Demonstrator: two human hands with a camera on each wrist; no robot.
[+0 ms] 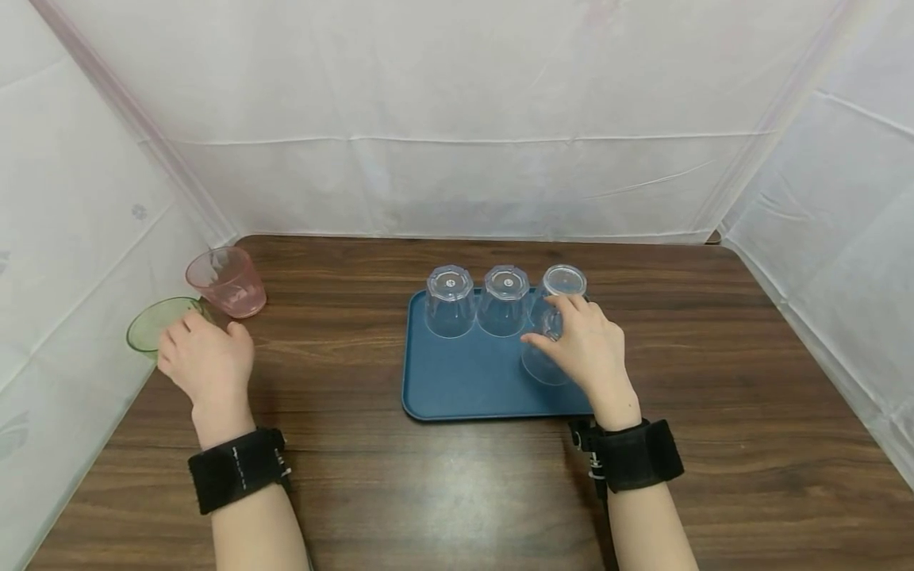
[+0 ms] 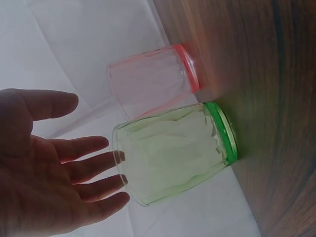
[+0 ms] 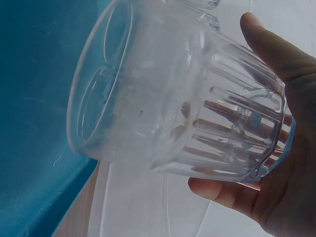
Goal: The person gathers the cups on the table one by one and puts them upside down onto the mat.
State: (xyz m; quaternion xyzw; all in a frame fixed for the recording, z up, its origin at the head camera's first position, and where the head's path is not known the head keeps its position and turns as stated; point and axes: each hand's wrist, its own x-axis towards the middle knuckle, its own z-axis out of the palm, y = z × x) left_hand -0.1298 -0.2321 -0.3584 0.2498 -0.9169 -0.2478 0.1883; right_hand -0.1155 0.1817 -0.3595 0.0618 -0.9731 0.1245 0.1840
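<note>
My left hand is beside a green glass standing upright at the table's left. Its fingers are extended and overlap the glass's rim in the left wrist view, with the thumb well apart. A pink glass stands upright just behind. On the blue tray, my right hand spreads around the base end of an upside-down clear glass. The thumb stands off the fluted side; the fingers show behind it through the clear wall. The glass's rim is down at the tray.
Three more clear glasses stand upside down along the tray's back edge: a left one, a middle one and a right one, partly behind the right hand. White sheeting borders the brown wooden table.
</note>
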